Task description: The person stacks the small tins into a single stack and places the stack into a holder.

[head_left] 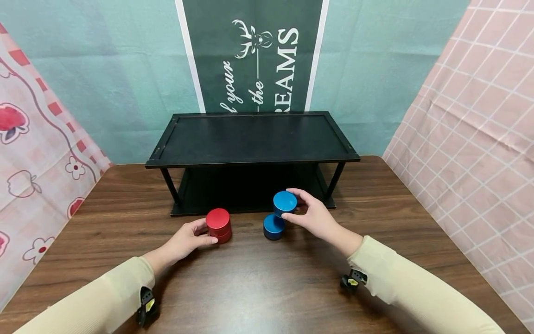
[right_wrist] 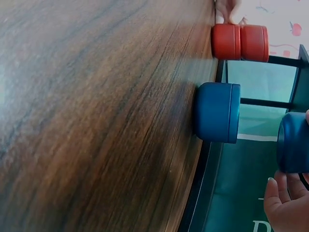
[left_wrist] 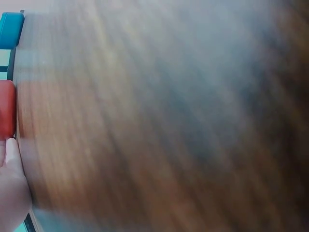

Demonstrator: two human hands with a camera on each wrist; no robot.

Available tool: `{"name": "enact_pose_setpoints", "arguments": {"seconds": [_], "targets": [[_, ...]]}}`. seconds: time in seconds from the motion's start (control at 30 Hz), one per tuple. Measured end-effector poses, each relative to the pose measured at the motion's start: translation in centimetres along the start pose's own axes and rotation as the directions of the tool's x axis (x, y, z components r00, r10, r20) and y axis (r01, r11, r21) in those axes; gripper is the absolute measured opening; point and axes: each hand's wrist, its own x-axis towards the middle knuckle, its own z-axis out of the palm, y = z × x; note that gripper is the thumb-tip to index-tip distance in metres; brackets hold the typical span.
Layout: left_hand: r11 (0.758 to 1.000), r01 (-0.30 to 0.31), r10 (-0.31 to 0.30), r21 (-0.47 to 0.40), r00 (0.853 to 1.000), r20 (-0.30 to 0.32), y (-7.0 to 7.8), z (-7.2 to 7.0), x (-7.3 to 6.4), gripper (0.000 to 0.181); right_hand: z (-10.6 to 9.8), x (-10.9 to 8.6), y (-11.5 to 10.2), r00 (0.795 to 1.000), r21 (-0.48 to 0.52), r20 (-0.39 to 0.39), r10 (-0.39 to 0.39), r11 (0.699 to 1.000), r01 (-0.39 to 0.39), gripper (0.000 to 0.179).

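Evidently, right hand [head_left: 313, 215], half-closed, pinches upper blue tin [head_left: 285, 202] sidewise (underside clear of lower blue tin [head_left: 273, 227]); left hand [head_left: 187, 241], likewise, grips red tin stack [head_left: 218, 225], seemingly for steadiness

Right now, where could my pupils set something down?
The black shelf is bare on top; so is the table between the two sleeves, and beside the shelf toward the flowered cloth or checked cloth. Crowded: the shelf's front edge, where the left hand grips the red stack and the right hand holds the raised blue tin near the standing blue tin.
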Motion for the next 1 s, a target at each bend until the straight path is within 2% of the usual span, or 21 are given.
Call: {"name": "enact_pose_setpoints", "arguments": {"seconds": [0.17,0.37,1.0], "targets": [[1.000,0.002,-0.002,0.015,1.000,-0.013,-0.2,0.0,0.0,0.059,0.2,0.1,-0.2,1.000,0.004,0.007,-0.008,1.000,0.008,0.061],[1.000,-0.023,0.024,0.012,1.000,-0.010,-0.3,-0.1,-0.1,0.058,0.4,0.3,-0.3,1.000,0.012,0.017,-0.016,1.000,0.016,0.061],[1.000,-0.008,0.008,0.004,1.000,0.002,-0.2,0.0,0.1,0.059,1.2,0.7,-0.2,0.999,0.032,0.030,-0.030,0.999,0.029,0.060]]}}
